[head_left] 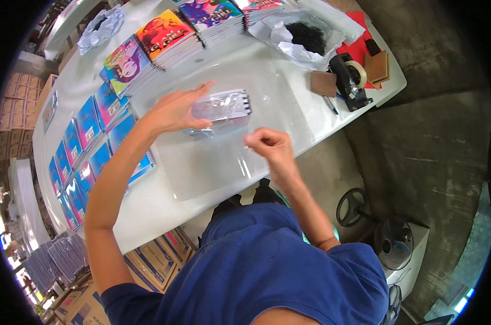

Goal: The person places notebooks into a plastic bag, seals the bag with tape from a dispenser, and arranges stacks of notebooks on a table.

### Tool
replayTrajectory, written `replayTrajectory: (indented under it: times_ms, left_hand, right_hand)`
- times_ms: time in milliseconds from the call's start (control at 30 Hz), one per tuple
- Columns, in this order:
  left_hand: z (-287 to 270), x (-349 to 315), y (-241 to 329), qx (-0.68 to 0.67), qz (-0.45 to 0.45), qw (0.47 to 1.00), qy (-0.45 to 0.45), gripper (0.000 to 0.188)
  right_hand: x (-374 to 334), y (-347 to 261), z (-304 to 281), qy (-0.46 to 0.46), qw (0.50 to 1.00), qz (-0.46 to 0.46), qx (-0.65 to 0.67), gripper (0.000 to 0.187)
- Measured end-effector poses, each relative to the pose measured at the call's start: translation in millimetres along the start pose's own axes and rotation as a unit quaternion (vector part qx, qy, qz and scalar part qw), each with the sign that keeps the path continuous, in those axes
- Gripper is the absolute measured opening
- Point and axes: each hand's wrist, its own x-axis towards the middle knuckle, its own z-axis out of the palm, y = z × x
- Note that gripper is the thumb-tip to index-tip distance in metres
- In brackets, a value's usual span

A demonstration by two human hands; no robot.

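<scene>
A small bundle of spiral-bound notebooks (229,104) in clear plastic stands on a translucent sheet (194,170), its black binding coils toward the right. Around its left end reaches my left hand (179,110), thumb on the near side and fingers on the far side, gripping it. My right hand (272,145) hovers just right of and nearer than the bundle, apart from it. Its fingers are curled together, and whatever they may pinch is hidden. Loose clear plastic hangs along the bundle's near side.
Blue-and-pink notebooks (87,123) lie in rows at left. Colourful spiral notebook stacks (167,33) line the far side. Crumpled plastic with black coils (305,38), a tape dispenser (349,81), a brown block (323,84) and a pen (330,105) sit at right. Cartons (156,260) stand below the table.
</scene>
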Motion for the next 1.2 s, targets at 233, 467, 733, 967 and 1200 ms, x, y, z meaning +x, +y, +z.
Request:
replayTrajectory:
  times_ms: [233, 467, 733, 967, 1200]
  left_hand:
    - [15.9, -3.4, -8.9, 0.033, 0.057, 0.996, 0.054, 0.093]
    - [48.2, -39.3, -12.0, -0.116, 0.134, 0.966, 0.187, 0.084]
    - [246.8, -95.7, 17.7, -0.95, -0.134, 0.278, 0.036, 0.064]
    - [217.5, -163.3, -12.3, -0.903, -0.002, 0.408, 0.131, 0.075]
    - [216.8, -336.8, -34.7, -0.699, -0.154, 0.333, 0.614, 0.072]
  right_hand:
    - [31.6, 63.1, 68.6, 0.165, 0.974, 0.023, -0.155, 0.033]
    - [27.0, 95.0, -3.0, -0.051, 0.972, 0.144, -0.179, 0.039]
    - [43.1, 89.3, -64.4, -0.137, 0.92, 0.366, 0.005, 0.056]
    - [46.1, 91.2, 9.0, -0.268, 0.909, 0.312, 0.071, 0.06]
    - [39.6, 121.7, 243.3, -0.442, 0.83, 0.32, 0.118, 0.054]
